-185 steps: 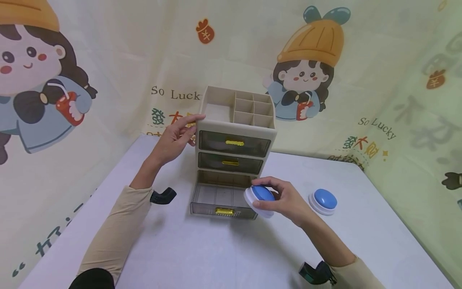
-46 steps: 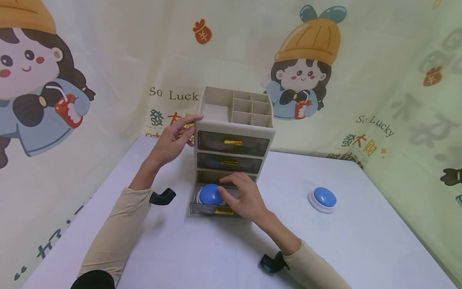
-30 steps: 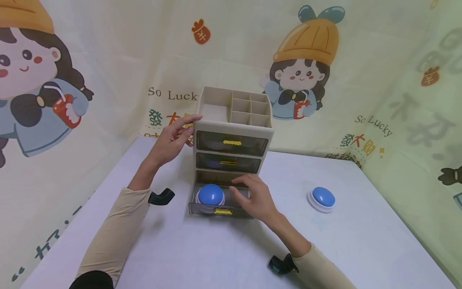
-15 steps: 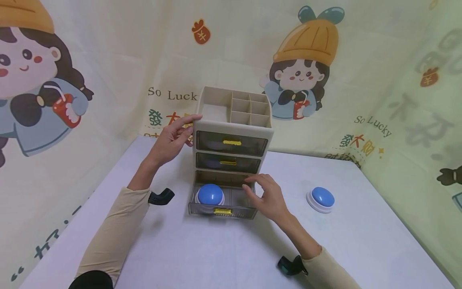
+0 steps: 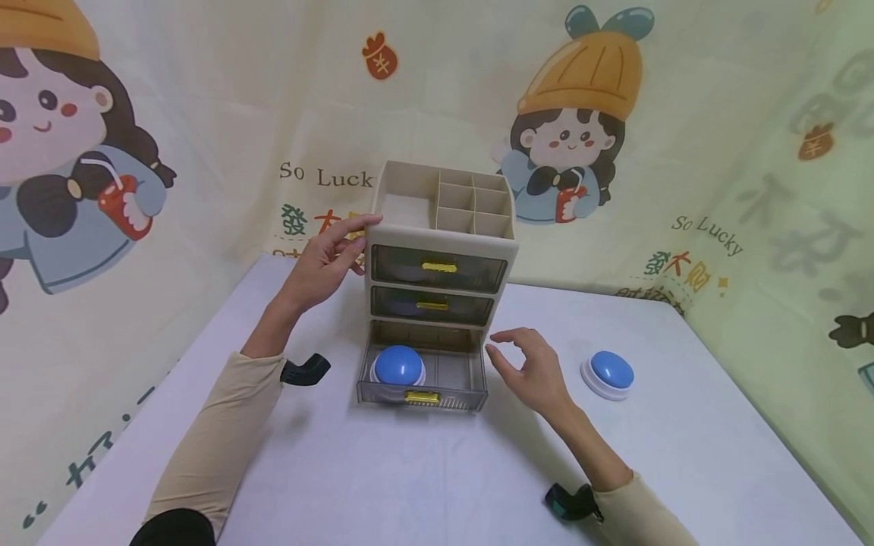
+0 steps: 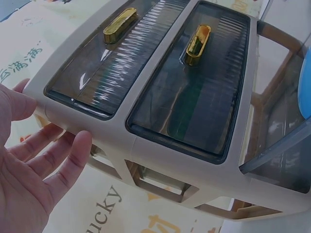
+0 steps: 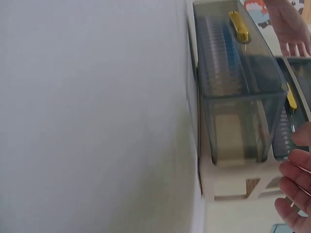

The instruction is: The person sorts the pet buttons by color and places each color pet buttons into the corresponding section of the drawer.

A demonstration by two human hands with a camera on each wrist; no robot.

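A beige drawer organizer (image 5: 444, 235) stands on the table, its bottom drawer (image 5: 451, 371) pulled out. In the left part of that drawer sits a round push button (image 5: 399, 366) with a blue dome and white base. My left hand (image 5: 321, 265) rests its fingers on the organizer's upper left side; in the left wrist view the fingers (image 6: 73, 160) lie along the side wall. My right hand (image 5: 532, 368) hovers just right of the drawer, holding nothing, thumb and fingers apart. A second blue push button (image 5: 610, 374) lies on the table to the right of this hand.
Two dark see-through drawers (image 5: 437, 269) with gold handles are closed above the bottom one. The organizer's top has divided compartments (image 5: 474, 201). A patterned cloth (image 5: 273, 98) hangs behind the white table (image 5: 382, 478).
The right hand carried the first push button to the drawer and let go of it there. It has since drawn back to the right, out of the drawer. The left hand stays put.
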